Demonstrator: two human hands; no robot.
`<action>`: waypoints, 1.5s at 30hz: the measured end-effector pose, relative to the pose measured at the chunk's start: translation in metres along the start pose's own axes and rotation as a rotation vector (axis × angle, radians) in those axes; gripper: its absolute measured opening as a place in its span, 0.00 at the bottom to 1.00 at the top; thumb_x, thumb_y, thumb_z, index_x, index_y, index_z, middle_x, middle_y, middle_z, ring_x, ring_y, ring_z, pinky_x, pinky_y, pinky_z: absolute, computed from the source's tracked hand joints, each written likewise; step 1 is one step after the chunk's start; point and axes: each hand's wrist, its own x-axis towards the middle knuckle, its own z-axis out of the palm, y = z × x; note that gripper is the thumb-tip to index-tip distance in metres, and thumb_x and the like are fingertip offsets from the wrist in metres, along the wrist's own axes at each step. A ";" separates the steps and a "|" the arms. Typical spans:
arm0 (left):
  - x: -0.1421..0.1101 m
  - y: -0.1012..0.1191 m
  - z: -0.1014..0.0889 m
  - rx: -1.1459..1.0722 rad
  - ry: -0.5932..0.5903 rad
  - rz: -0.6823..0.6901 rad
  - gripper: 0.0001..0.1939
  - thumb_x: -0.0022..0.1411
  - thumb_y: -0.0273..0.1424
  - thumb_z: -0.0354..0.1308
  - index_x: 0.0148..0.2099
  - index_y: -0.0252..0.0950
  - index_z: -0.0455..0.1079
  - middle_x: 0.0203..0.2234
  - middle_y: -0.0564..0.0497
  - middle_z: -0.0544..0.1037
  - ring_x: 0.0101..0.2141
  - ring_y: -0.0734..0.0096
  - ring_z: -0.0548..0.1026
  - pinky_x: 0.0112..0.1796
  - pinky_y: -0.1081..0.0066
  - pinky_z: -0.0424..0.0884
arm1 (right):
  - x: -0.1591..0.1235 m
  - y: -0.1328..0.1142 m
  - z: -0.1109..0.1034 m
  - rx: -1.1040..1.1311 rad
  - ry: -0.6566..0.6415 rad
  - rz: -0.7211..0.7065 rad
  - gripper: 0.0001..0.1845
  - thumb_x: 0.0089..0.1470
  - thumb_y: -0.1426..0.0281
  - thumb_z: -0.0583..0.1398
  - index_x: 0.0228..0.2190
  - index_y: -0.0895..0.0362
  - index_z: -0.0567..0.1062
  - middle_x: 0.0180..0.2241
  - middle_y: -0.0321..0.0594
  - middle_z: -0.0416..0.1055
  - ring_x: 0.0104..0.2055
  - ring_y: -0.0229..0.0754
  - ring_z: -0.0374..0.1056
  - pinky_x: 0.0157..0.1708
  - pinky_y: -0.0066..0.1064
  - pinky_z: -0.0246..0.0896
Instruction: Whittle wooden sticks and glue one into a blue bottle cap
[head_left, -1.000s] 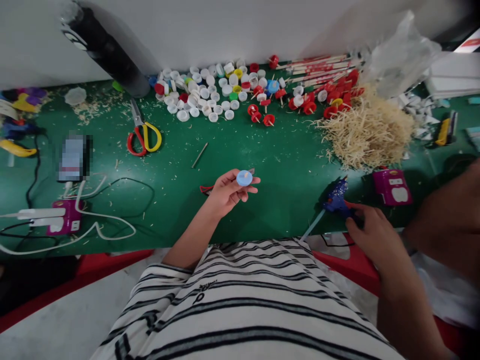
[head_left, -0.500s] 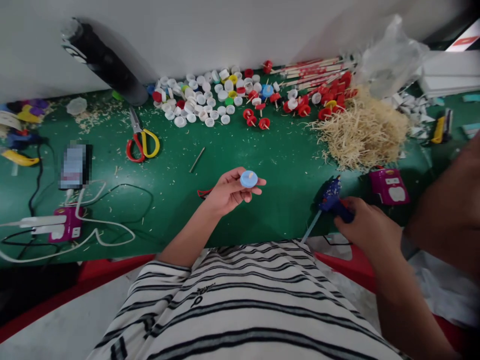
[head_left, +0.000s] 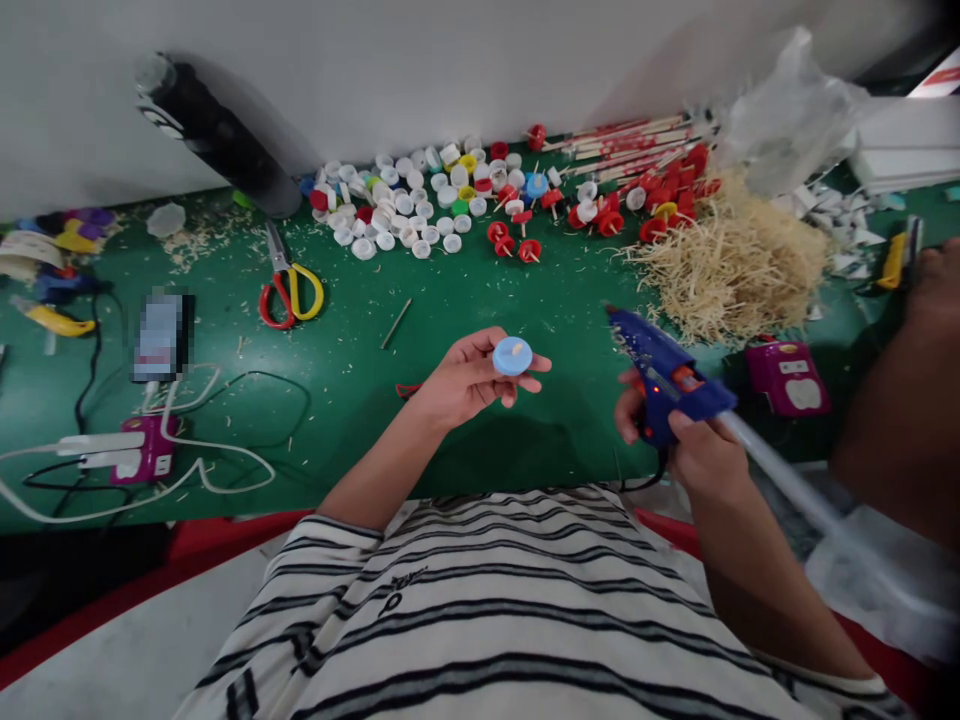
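Over the green table (head_left: 360, 400), my left hand (head_left: 465, 380) pinches a light blue bottle cap (head_left: 512, 356) with a short wooden stick end poking up from its middle. To the right, my right hand (head_left: 701, 450) is wrapped around the handle of a blue hot glue gun (head_left: 660, 370). Its nozzle points up and to the left, apart from the cap, and a small red light glows on its side. A long translucent glue stick (head_left: 787, 480) sticks out of its back. A thin metal rod (head_left: 396, 323) lies beyond my left hand.
Many white and coloured caps (head_left: 405, 200) lie along the wall, beside red caps on sticks (head_left: 529, 249) and a heap of wood shavings (head_left: 739, 265). Scissors (head_left: 289, 285), a phone (head_left: 159, 335) and cables lie left. A purple socket block (head_left: 789, 378) and another person's arm (head_left: 892, 400) are right.
My right hand has lifted and turned the glue gun, so its nozzle now points up-left toward my left hand. The left hand with the blue cap has shifted slightly right in view.
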 end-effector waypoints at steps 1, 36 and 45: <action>0.000 -0.001 0.000 0.006 0.006 0.008 0.24 0.50 0.40 0.83 0.37 0.35 0.73 0.39 0.42 0.90 0.32 0.62 0.89 0.22 0.76 0.75 | 0.002 -0.003 0.006 0.038 -0.031 -0.017 0.29 0.59 0.44 0.66 0.50 0.54 0.82 0.25 0.37 0.75 0.22 0.41 0.64 0.22 0.33 0.55; -0.001 -0.005 -0.004 0.057 0.080 0.064 0.24 0.48 0.47 0.83 0.37 0.33 0.85 0.25 0.47 0.83 0.23 0.75 0.77 0.25 0.75 0.73 | -0.012 -0.007 0.028 -0.208 -0.164 -0.117 0.24 0.66 0.48 0.59 0.30 0.53 0.79 0.25 0.42 0.73 0.24 0.43 0.66 0.23 0.36 0.60; -0.002 -0.005 -0.003 0.100 0.083 0.045 0.25 0.48 0.50 0.82 0.36 0.33 0.83 0.24 0.49 0.82 0.22 0.76 0.77 0.24 0.75 0.72 | -0.014 0.003 0.022 -0.162 -0.180 -0.140 0.20 0.68 0.51 0.59 0.37 0.52 0.80 0.28 0.41 0.74 0.26 0.45 0.69 0.24 0.36 0.61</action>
